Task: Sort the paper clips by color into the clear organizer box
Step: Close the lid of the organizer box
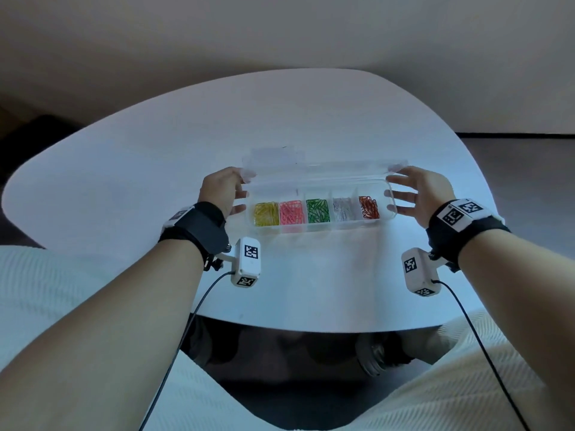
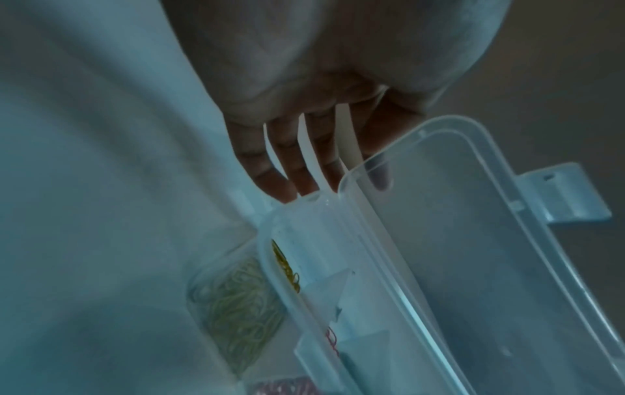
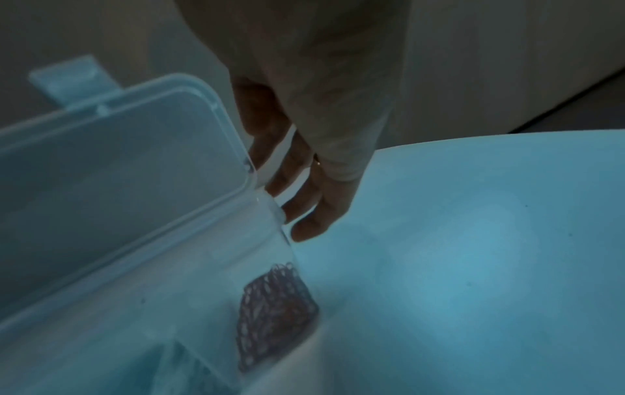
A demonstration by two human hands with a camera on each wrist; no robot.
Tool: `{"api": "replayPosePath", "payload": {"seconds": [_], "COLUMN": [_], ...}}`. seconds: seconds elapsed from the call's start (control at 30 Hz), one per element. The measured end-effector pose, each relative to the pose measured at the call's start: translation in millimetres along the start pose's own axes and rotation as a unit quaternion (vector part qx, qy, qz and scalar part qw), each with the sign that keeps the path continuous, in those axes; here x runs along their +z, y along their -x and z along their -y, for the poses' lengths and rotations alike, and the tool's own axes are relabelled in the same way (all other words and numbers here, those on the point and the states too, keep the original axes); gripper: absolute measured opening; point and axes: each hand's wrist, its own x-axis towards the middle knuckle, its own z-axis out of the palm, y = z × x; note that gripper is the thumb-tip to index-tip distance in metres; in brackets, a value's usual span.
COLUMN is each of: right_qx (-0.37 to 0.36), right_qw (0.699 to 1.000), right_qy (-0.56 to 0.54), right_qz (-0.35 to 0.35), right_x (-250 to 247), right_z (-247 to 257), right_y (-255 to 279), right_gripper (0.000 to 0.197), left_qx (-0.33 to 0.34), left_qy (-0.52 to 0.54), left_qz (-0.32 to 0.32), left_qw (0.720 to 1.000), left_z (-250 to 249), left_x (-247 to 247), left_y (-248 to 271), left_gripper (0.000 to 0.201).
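The clear organizer box (image 1: 322,228) lies mid-table with its lid (image 1: 320,170) standing up at the back. Its compartments hold, left to right, yellow clips (image 1: 266,214), pink clips (image 1: 291,212), green clips (image 1: 317,210), white clips (image 1: 343,209) and red clips (image 1: 368,207). My left hand (image 1: 236,194) is at the box's left end, fingers (image 2: 287,163) straight, the index reaching behind the lid (image 2: 456,240) corner. My right hand (image 1: 401,194) is at the right end with fingers (image 3: 311,203) spread beside the lid (image 3: 118,173) and the red clips (image 3: 274,307). Neither hand holds a clip.
The box rests on a white rounded table (image 1: 155,169) whose near edge (image 1: 311,328) lies above my lap. Black cables (image 1: 193,309) hang from the wrist cameras. No loose clips show on the table around the box.
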Motion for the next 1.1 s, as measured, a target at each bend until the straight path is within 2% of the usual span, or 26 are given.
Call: {"api": "replayPosePath", "payload": {"seconds": [0.1,0.23,0.37,0.43,0.5,0.57,0.67,0.73,0.8,0.87,0.93,1.0,1.03,1.1], "right_qx": [0.009,0.011,-0.004,-0.041,-0.089,-0.123,-0.159,-0.195,-0.198,-0.184,-0.199,-0.231,-0.233,-0.222], "right_qw": [0.999,0.998,0.991,0.978,0.952,0.923,0.882,0.853,0.844,0.832,0.796,0.758,0.75,0.749], "right_qy": [-0.012,0.053,0.124,0.197,0.288,0.36,0.44,0.483,0.498,0.524,0.571,0.609,0.618,0.623], "right_qz": [0.028,0.043,0.058,0.053,0.049,0.053,0.056,0.041,0.027,0.015,0.017,0.031,0.034,0.037], "right_x": [-4.2,-8.9,-13.5,-14.1,-14.9,-16.3,-14.5,-9.2,-5.3,-2.2,3.1,11.4,14.7,16.8], "right_z": [4.6,0.4,-13.3,-21.7,-27.6,-31.3,-34.5,-38.5,-39.7,-36.0,-29.0,-27.2,-28.5,-32.7], "right_y": [5.0,10.2,19.6,22.9,27.5,29.8,31.2,30.3,30.6,34.4,41.1,48.4,52.9,61.1], "right_gripper": [0.021,0.049,0.036,0.054,0.065,0.067,0.062,0.052,0.046,0.045,0.041,0.04,0.042,0.044], "left_qx": [-0.012,-0.02,-0.019,0.027,0.089,0.13,0.171,0.178,0.178,0.19,0.231,0.249,0.236,0.202], "left_qy": [-0.013,-0.003,0.031,-0.075,-0.248,-0.346,-0.396,-0.397,-0.414,-0.483,-0.561,-0.62,-0.637,-0.653], "left_qz": [0.011,0.03,0.043,0.056,0.088,0.101,0.09,0.079,0.077,0.07,0.085,0.136,0.152,0.162], "left_qw": [1.0,0.999,0.998,0.995,0.961,0.924,0.898,0.897,0.889,0.852,0.79,0.731,0.718,0.712], "left_z": [-2.2,4.3,8.3,12.6,22.7,28.7,38.0,44.0,46.3,40.8,29.2,20.2,20.2,25.6], "left_x": [2.1,4.7,5.5,6.0,7.0,8.4,8.3,8.5,8.8,8.1,15.2,29.2,36.6,44.4], "left_y": [11.4,29.5,43.9,46.8,45.6,46.9,45.6,44.4,46.0,48.0,50.5,57.6,62.4,70.1], "left_gripper": [0.025,0.037,0.035,0.021,0.044,0.053,0.053,0.051,0.048,0.044,0.041,0.047,0.053,0.068]}}
